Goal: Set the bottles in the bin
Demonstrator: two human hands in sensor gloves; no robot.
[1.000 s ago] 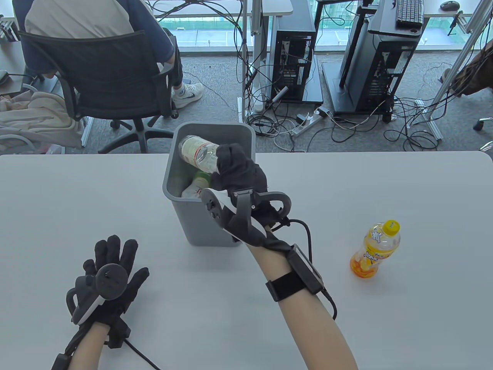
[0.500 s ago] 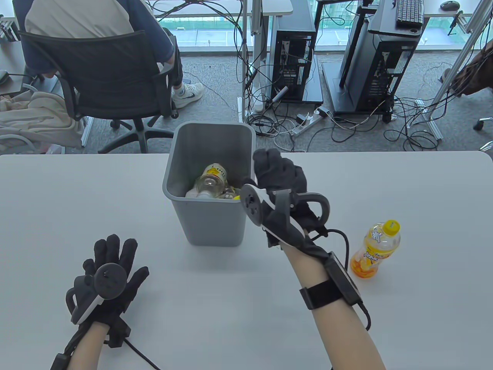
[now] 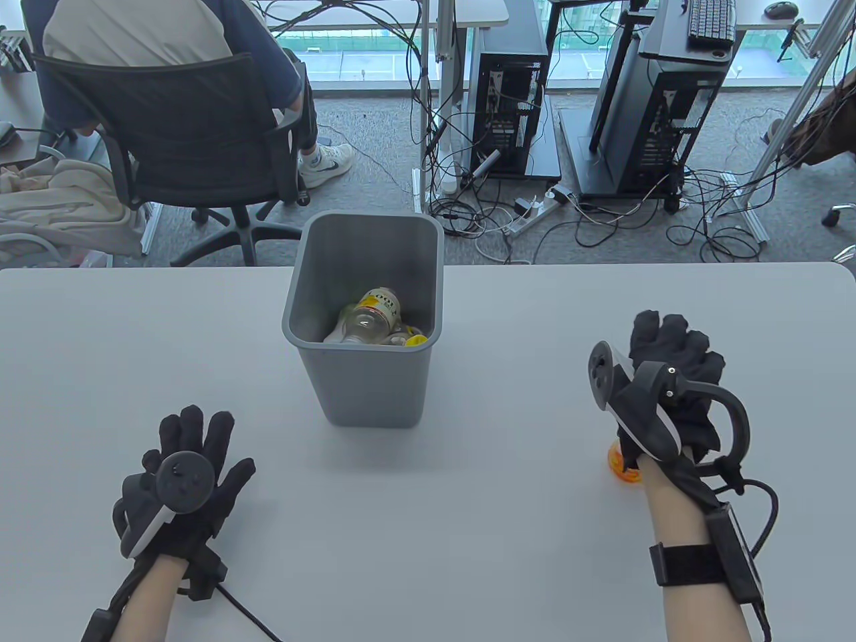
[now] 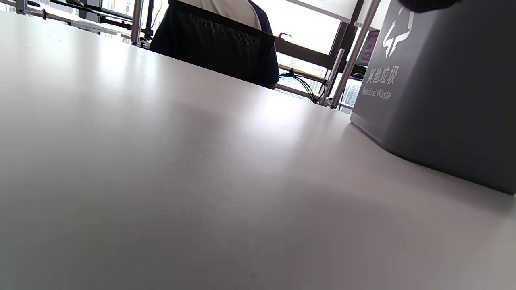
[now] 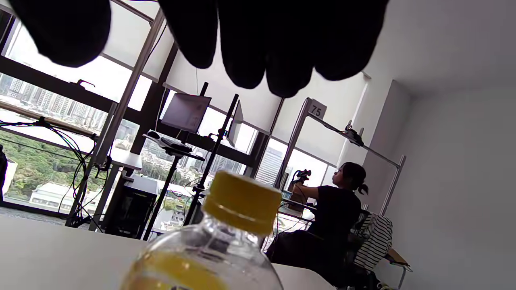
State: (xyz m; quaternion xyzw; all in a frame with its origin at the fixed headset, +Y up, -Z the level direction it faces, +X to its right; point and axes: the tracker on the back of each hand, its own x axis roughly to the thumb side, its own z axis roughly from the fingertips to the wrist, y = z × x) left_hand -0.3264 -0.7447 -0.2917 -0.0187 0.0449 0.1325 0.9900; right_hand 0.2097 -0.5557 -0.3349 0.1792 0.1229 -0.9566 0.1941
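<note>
A grey bin (image 3: 364, 391) stands mid-table with several bottles (image 3: 374, 315) lying inside; its side also fills the right of the left wrist view (image 4: 439, 92). An orange drink bottle (image 3: 623, 467) with a yellow cap (image 5: 242, 201) stands at the right, mostly hidden under my right hand (image 3: 672, 351). In the right wrist view my gloved fingers (image 5: 250, 48) hang spread above the cap, apart from it. My left hand (image 3: 194, 441) rests flat on the table, fingers spread, holding nothing.
The white table (image 3: 468, 535) runs the full width, its far edge just behind the bin. Beyond it are an office chair with a seated person (image 3: 167, 120), computer towers (image 3: 508, 100) and floor cables.
My right hand let go of a clear bottle into the bin, then moved right and back toward me until it came over the orange bottle. The left hand barely shifted.
</note>
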